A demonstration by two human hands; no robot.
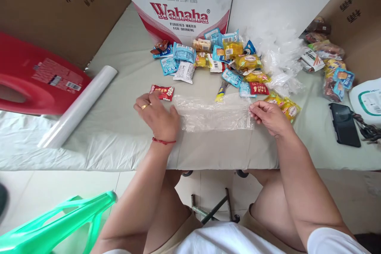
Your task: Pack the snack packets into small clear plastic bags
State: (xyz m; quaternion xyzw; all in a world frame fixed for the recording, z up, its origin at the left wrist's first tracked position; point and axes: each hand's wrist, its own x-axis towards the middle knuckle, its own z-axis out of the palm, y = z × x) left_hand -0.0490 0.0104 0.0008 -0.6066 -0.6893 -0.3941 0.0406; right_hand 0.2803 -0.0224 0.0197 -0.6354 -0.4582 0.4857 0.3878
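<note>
Resting flat on a pale tablecloth (119, 127), a clear plastic bag (214, 116) lies stretched between two bare hands that sit well apart. The left hand (157, 117) presses palm-down on the bag's left end, fingers spread, a ring on one finger. The right hand (268, 117) pinches the bag's right edge between thumb and fingertips. A small red snack packet (162, 92) lies just beside the left fingers, touching or nearly touching them.

Because the film is thin and slippery, the pinch could likely slip, or the layers could cling together and tear if pulled hard. A loose sweep of the left hand might push the red packet away. The heap of wrapped snacks (220, 61) behind sits close enough to be scattered.

The bag's mouth and edges are hard to make out against the cloth. A roll of plastic film (79, 105) lies at left. A dark phone (344, 124) lies at right; boxes are cut off above.
</note>
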